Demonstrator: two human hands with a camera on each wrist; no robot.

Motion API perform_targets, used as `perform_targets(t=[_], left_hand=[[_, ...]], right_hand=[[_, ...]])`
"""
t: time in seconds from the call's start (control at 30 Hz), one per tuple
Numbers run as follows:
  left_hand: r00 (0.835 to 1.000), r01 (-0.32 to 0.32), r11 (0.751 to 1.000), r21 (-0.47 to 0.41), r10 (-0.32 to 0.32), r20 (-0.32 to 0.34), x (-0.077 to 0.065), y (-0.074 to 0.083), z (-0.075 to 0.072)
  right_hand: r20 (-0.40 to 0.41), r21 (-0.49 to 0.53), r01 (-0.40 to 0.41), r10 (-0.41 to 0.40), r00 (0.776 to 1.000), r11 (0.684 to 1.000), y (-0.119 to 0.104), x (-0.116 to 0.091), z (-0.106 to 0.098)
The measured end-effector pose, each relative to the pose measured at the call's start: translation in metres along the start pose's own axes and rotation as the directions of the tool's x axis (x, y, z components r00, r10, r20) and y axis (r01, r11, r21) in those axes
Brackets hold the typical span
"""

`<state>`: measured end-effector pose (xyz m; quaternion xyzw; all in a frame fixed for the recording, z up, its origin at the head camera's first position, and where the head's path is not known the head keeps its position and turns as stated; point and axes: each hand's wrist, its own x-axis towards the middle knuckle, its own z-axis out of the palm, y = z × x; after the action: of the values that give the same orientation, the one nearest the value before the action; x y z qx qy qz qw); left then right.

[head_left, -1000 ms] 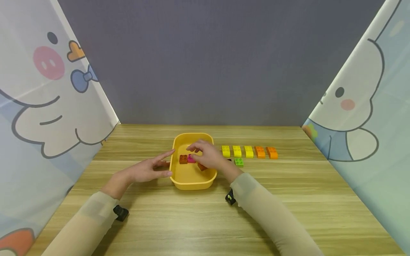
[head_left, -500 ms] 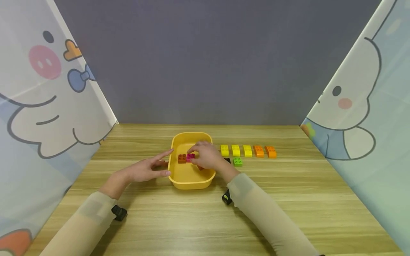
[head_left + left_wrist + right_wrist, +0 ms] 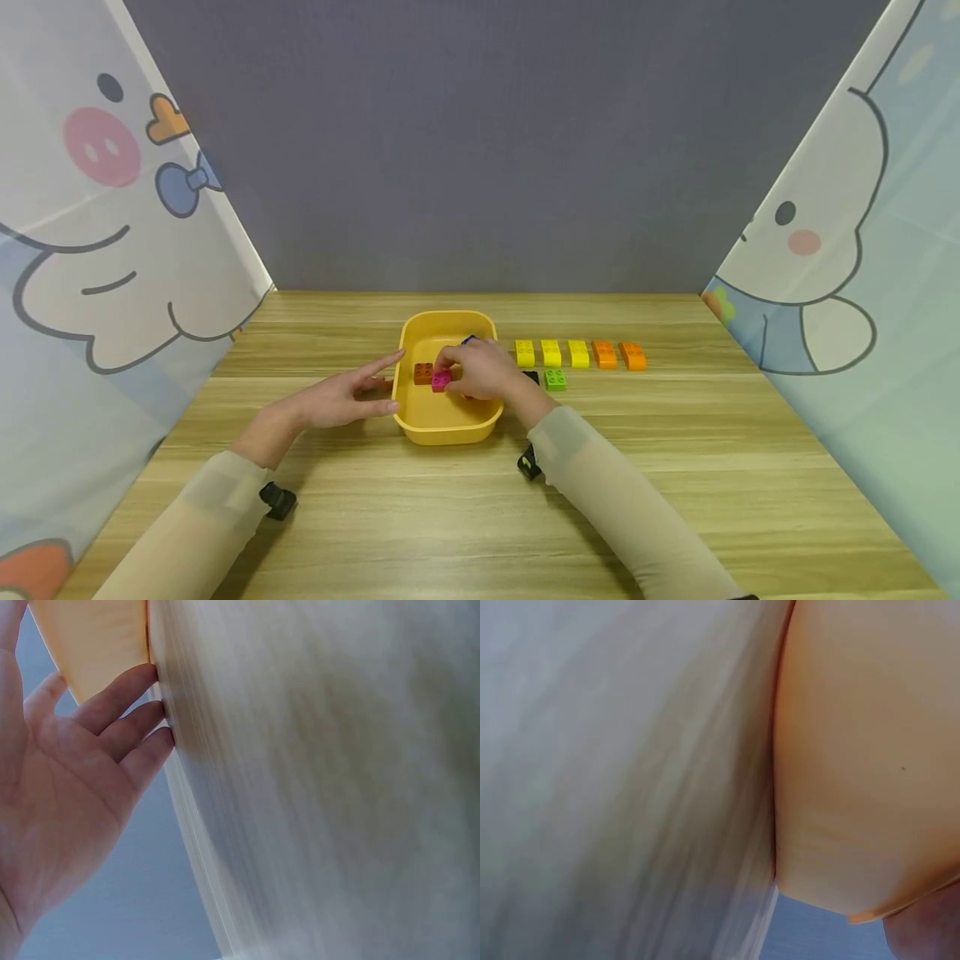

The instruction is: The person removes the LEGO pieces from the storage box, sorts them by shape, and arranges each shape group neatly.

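Note:
A yellow plastic tray (image 3: pixel 446 435) stands on the table, a brown toy brick (image 3: pixel 423 373) inside it. Within the tray my right hand (image 3: pixel 483 369) pinches a magenta brick (image 3: pixel 441 382) between thumb and index finger, right beside the brown one. A dark blue brick (image 3: pixel 470 339) peeks out behind that hand, and another brick underneath is mostly hidden. My left hand (image 3: pixel 341 400), fingers spread, touches the tray's left rim. The left wrist view shows the left hand's palm (image 3: pixel 67 772) with fingers extended by the tray wall (image 3: pixel 97 645).
Right of the tray, yellow bricks (image 3: pixel 551 353) and orange bricks (image 3: pixel 604 354) form a row. Nearer sit a green brick (image 3: pixel 555 380) and a black brick (image 3: pixel 532 377), partly behind the right wrist. A grey panel (image 3: pixel 480 150) closes off the table's back.
My right fingers have closed on the magenta brick, which has shifted slightly towards me. The blue brick has come into sight behind the hand. My left hand stays at the rim.

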<state>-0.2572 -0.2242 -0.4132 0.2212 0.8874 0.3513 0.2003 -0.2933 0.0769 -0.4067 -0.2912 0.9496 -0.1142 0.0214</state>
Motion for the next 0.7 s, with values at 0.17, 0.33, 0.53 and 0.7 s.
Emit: perform_targets(t=[0.17, 0.33, 0.53, 0.7], left_hand=[[1.000, 0.005, 1.000, 0.003, -0.005, 0.003, 0.0006, -0.0004, -0.0002], [1.000, 0.002, 1.000, 0.013, -0.002, 0.002, 0.0001, 0.0001, -0.0003], [1.000, -0.012, 1.000, 0.021, 0.012, -0.005, -0.0007, 0.0006, -0.0004], [1.000, -0.008, 1.000, 0.025, 0.008, -0.001, 0.0004, -0.0002, -0.0003]], right_hand=[[0.017, 0.010, 0.006, -0.006, 1.000, 1.000, -0.0001, -0.0007, -0.0004], [0.007, 0.060, 0.019, -0.019, 1.000, 0.998, 0.0004, -0.0007, -0.0015], [-0.027, 0.207, 0.037, -0.032, 0.999, 0.978, 0.0030, -0.0022, -0.0018], [-0.061, 0.443, 0.072, -0.051, 0.997, 0.894, 0.0061, -0.0044, -0.0039]])
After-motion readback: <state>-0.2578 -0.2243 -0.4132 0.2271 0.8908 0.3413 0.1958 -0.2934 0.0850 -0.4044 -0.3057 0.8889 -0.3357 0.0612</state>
